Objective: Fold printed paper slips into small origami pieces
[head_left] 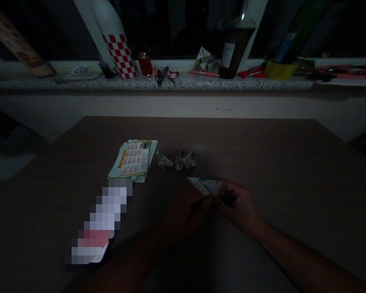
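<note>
Both my hands hold a folded paper triangle [205, 186] with printed patterns, just above the table's middle. My left hand [190, 207] pinches its lower point and is deep in shadow. On the right side, my right hand [236, 203] grips the paper between thumb and fingers. Beyond it lie small folded paper pieces: a single one [164, 160] and, to its right, a pair [184, 160] close together. A stack of printed paper sheets [133, 159] lies further left, its top sheet showing calendar-like grids.
A phone-like device [102, 228], its screen blurred out, lies left of my arms on the wooden table [277, 162]. The granite sill [183, 83] behind carries a red-checkered white bottle [120, 51], a dark labelled container [232, 55], a yellow holder [282, 70] and pens.
</note>
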`<state>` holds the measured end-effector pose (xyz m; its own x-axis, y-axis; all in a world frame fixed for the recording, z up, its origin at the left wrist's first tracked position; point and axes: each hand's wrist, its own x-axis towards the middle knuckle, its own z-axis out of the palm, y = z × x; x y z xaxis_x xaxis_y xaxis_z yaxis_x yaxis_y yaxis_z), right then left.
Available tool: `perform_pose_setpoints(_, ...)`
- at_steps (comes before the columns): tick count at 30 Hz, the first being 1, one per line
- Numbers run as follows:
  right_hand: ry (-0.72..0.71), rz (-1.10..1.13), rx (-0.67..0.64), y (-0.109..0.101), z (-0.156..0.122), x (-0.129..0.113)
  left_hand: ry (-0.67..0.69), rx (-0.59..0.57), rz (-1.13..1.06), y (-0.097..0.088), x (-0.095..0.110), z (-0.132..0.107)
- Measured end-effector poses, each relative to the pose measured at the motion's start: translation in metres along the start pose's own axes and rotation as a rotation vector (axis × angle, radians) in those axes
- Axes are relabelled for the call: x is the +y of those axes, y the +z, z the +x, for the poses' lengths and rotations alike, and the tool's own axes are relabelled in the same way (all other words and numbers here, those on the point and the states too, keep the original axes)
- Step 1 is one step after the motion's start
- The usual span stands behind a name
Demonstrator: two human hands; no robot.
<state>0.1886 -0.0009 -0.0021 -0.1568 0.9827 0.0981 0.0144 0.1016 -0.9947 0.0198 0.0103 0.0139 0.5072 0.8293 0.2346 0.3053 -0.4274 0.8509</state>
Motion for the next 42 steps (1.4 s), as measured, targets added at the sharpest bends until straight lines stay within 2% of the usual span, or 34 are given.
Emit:
perform_pose_setpoints(5,-0.027,-0.039,-0.070,-0.0009,0.0004,-0.0016,-0.122,-0.001,-0.062,-0.0010,-0.0017,-0.0007)
perform_pose_setpoints(9,-0.009,-0.066,-0.049,-0.0019,0.0004,-0.0020,-0.207,-0.025,-0.190,-0.0004,-0.0035,0.0004)
perform_pose_setpoints(17,-0.032,-0.098,-0.032,-0.0005,-0.0023,0.0026,-0.168,-0.116,-0.168,-0.0006,-0.0016,0.0014)
perform_pose_setpoints(23,-0.052,-0.084,-0.083,-0.0010,-0.0034,-0.0023,-0.125,-0.200,-0.202,-0.0023,-0.0015,0.0020)
perform_pose_setpoints(26,-0.053,-0.074,-0.104,-0.0026,-0.0039,-0.0023,-0.148,-0.232,-0.237,-0.0025,-0.0032,0.0009)
perform_pose_setpoints(31,-0.045,0.012,-0.043,-0.0053,-0.0020,0.0034,-0.207,-0.159,-0.252,-0.0060,-0.0050,-0.0009)
perform_pose_setpoints(34,0.002,0.089,0.014,-0.0051,-0.0011,0.0058,-0.180,-0.188,-0.238,-0.0073,-0.0049,-0.0010)
perform_pose_setpoints(36,0.008,0.057,0.037,-0.0044,-0.0017,0.0058,-0.166,-0.203,-0.237,-0.0066,-0.0042,-0.0004)
perform_pose_setpoints(38,-0.009,0.010,0.024,-0.0040,-0.0028,0.0048,-0.182,-0.133,-0.252,-0.0051,-0.0033,0.0006)
perform_pose_setpoints(42,-0.029,-0.018,-0.070,-0.0050,-0.0037,0.0025,-0.252,0.096,-0.253,-0.0035,-0.0031,0.0028)
